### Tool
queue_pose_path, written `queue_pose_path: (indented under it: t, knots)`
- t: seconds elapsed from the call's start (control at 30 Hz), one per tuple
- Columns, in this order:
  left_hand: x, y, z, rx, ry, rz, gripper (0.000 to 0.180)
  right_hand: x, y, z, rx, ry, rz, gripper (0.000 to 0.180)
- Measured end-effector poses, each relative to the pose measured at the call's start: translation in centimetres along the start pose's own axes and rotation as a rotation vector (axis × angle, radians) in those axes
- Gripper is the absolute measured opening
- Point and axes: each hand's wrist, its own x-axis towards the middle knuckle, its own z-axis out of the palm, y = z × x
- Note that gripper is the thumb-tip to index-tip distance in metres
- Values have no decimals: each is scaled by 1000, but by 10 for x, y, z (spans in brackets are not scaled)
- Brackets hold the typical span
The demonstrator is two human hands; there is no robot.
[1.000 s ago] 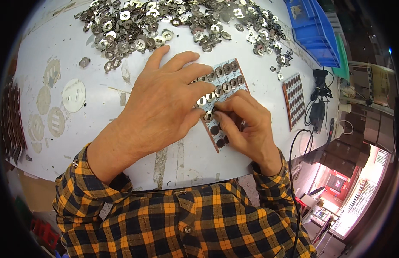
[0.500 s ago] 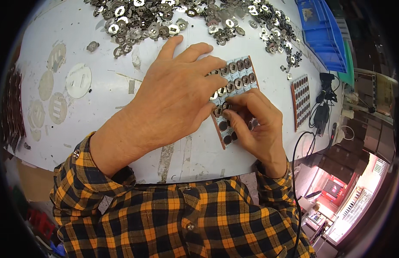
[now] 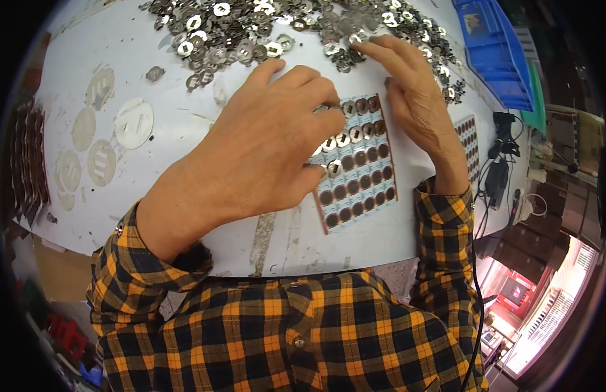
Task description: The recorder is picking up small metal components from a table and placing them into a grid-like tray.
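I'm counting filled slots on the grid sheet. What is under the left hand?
The left hand covers the grid sheet's left part; slots there are hidden. Beside its fingers, a few metal washers sit in slots.

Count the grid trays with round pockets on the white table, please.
2: one tray lies under the left hand, partly covered; a second tray lies further right, beside the right hand.

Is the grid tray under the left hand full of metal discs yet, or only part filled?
Only part filled. On the grid tray a few shiny metal discs sit beside the left hand; the lower rows show dark empty pockets. Cells beneath the hand are hidden.
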Motion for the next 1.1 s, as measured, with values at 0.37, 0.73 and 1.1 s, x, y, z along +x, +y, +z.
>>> queue_pose_path:
  t: [0.37,0.73,1.1]
  knots:
    - [1,1,3,-32,75,15,43,-30,-10,-16,113,202,187,20]
    - [0,13,2,95,42,-35,51,-57,-42,-19,81,132,266,21]
    - [0,9,4,76,69,2,49,-63,-40,-14,49,94,227,13]
